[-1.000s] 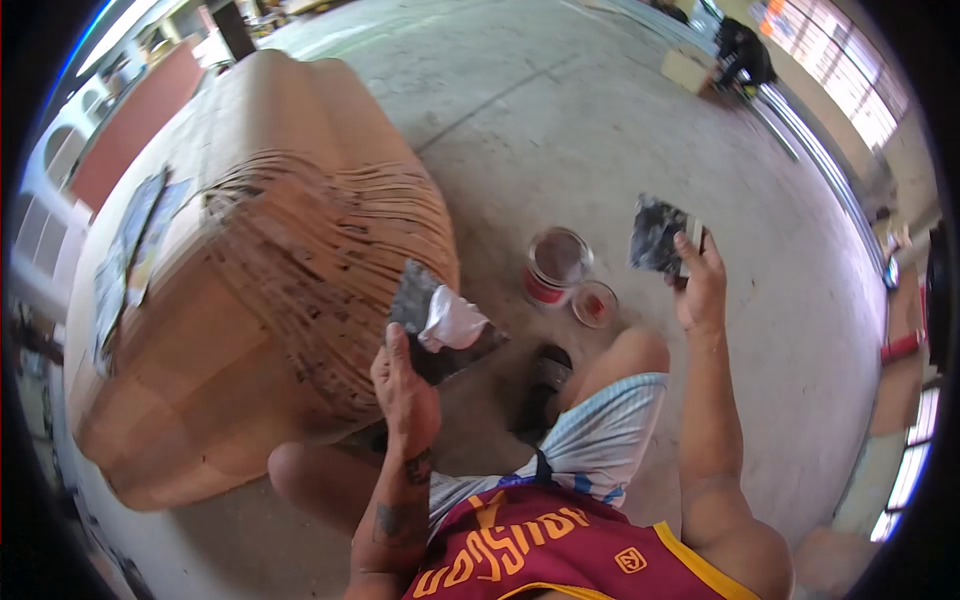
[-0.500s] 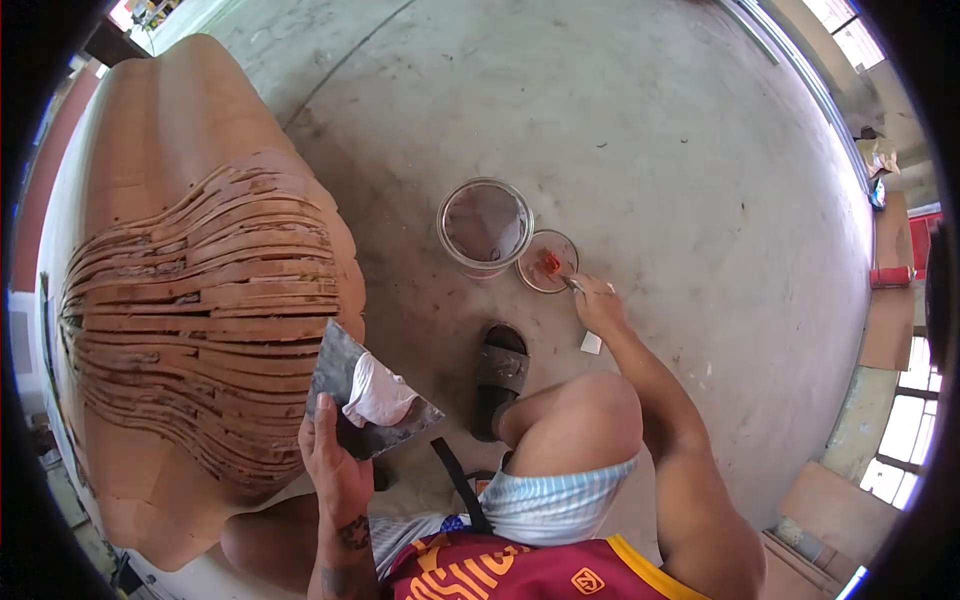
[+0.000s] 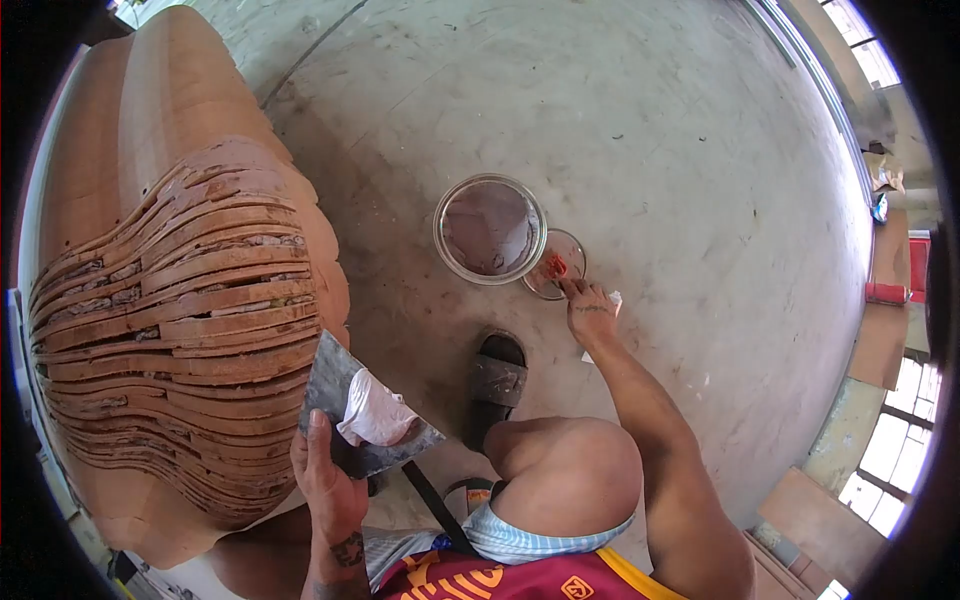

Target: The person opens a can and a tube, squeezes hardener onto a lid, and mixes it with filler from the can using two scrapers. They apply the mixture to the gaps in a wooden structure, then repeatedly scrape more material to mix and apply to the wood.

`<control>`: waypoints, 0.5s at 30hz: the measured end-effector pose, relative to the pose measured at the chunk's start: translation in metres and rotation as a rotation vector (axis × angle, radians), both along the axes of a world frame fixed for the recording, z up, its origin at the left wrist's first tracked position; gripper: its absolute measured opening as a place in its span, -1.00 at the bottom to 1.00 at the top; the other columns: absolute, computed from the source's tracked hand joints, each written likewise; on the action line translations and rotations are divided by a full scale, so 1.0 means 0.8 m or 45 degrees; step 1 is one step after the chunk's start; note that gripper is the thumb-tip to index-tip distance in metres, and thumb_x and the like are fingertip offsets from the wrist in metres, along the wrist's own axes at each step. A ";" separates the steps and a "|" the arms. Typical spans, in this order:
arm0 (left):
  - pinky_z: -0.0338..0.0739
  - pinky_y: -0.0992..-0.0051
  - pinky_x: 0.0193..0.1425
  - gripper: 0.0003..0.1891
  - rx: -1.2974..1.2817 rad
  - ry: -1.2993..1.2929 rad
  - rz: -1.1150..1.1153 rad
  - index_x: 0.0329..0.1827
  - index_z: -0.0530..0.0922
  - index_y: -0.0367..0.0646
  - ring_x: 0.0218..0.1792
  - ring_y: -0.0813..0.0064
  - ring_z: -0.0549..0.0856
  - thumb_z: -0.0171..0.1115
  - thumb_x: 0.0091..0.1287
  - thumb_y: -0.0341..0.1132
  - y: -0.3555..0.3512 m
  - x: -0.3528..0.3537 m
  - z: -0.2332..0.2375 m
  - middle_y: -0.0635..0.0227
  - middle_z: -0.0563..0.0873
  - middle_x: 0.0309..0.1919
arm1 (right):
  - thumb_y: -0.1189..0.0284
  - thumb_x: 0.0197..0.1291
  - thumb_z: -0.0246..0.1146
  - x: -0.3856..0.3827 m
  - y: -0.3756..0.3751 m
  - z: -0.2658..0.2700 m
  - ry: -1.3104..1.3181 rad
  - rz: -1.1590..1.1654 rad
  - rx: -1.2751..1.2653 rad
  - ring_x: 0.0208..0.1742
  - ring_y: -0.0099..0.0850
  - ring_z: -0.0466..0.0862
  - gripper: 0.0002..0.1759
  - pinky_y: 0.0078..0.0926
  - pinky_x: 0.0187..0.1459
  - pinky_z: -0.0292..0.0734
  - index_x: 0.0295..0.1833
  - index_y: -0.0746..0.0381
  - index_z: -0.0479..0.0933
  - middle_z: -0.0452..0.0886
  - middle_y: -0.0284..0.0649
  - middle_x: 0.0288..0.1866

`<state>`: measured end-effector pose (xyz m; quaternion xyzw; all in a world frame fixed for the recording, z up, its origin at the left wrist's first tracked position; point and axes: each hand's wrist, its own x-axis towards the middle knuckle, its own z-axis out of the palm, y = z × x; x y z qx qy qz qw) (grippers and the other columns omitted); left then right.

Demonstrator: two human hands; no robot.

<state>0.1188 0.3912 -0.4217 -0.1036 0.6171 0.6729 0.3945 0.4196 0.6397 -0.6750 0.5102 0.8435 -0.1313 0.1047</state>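
Note:
My left hand (image 3: 328, 480) is closed around the lower left edge of a flat grey metal plate (image 3: 325, 385), its thumb on top. A lump of pale pink paste (image 3: 374, 410) lies on the plate. My right hand (image 3: 592, 308) reaches to a round clear lid (image 3: 572, 249) on the floor, its fingers at the rim beside a red-orange smear (image 3: 555, 265). Something small and white shows at the hand's right side; what its fingers grip is hidden. A round tin (image 3: 490, 228) of greyish-pink paste stands against the lid.
A large curved brown form (image 3: 190, 330) of layered strips with dark gaps fills the left side. My sandalled foot (image 3: 497, 380) is on the concrete floor (image 3: 720, 200) below the tin. Brown boards (image 3: 822, 515) and a red object (image 3: 886, 293) lie along the right wall.
My right hand has turned, and its back now faces up near the lid. The view has shifted, so the brown form sits further left. The plate and paste remain in my left hand.

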 end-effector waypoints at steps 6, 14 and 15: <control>0.63 0.43 0.06 -0.71 0.000 -0.017 -0.057 0.15 0.61 -0.18 -0.03 0.51 0.73 0.22 0.57 -0.16 -0.003 -0.009 -0.004 0.37 0.75 -0.01 | 0.37 0.41 -0.01 -0.001 0.003 -0.016 -0.024 0.013 -0.019 0.31 -0.16 0.58 -0.53 -0.16 0.34 0.47 0.39 -0.06 0.51 0.59 -0.22 0.35; 0.63 0.38 0.10 -0.69 -0.019 -0.013 -0.067 0.17 0.61 -0.16 0.04 0.51 0.71 0.22 0.57 -0.13 -0.008 -0.008 -0.005 0.35 0.73 0.06 | 0.43 0.37 0.08 0.000 0.016 -0.011 0.007 0.004 -0.171 0.31 -0.15 0.58 -0.47 -0.14 0.36 0.45 0.43 -0.11 0.53 0.61 -0.23 0.37; 0.62 0.38 0.13 -0.67 0.008 -0.012 -0.075 0.20 0.59 -0.16 0.07 0.49 0.70 0.22 0.57 -0.13 -0.008 -0.006 -0.005 0.35 0.73 0.08 | 0.37 0.41 0.08 0.001 0.025 -0.009 -0.030 -0.097 -0.340 0.39 -0.15 0.53 -0.47 -0.19 0.44 0.35 0.46 -0.13 0.49 0.56 -0.21 0.43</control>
